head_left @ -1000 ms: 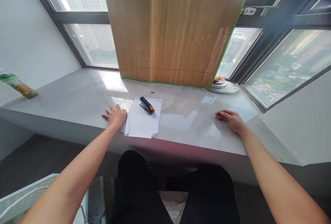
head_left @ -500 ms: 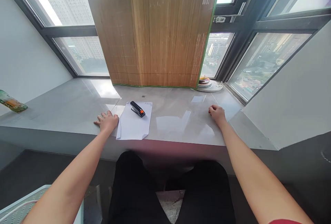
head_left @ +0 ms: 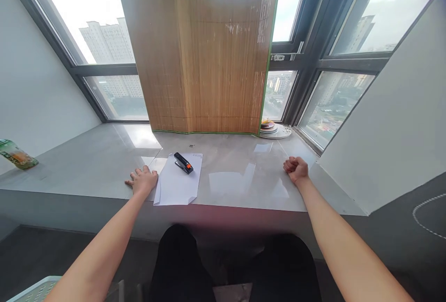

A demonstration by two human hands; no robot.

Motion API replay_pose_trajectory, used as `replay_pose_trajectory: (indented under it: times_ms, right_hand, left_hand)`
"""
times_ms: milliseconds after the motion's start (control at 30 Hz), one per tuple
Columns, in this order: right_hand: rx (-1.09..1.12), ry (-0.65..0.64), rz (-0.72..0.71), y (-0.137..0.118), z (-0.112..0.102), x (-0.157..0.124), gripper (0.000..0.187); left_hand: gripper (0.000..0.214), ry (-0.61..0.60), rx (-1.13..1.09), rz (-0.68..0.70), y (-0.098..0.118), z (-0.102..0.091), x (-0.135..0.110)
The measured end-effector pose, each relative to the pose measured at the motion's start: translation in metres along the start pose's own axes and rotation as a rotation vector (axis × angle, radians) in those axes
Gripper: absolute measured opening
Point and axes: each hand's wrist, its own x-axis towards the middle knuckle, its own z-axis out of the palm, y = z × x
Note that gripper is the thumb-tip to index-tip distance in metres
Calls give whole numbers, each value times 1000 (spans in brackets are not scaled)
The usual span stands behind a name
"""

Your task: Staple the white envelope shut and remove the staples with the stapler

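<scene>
Right hand (head_left: 296,169) had curled into a fist, inside hidden; left hand (head_left: 142,181) stayed splayed, empty, so stapler (head_left: 184,163) on paper (head_left: 177,191) beside it sat unheld

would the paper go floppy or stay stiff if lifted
Probably floppy: the paper looks thin, and a near corner is bent. The black stapler lying on it would likely slide off if the paper tilts.

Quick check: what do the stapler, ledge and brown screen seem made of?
Stapler: probably plastic, smooth, black and orange; any metal is too small to tell.
Ledge: polished stone or tile, judging by bright, glossy reflections.
Screen: likely thin bamboo or wood slats, with a slight sheen, showing fine vertical lines and pale streaks.
</scene>
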Motion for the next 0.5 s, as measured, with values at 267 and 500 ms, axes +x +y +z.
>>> replay_pose_trajectory:
  times_ms: [267,500]
  right_hand:
    - [-345,-66,1,7,26,-1,39]
    - [-920,-148,-13,-3,52,-10,40]
  left_hand:
    - [62,-22,-22,-10,3,-13,-8]
    - [63,-47,-31,-3,3,-18,-10]
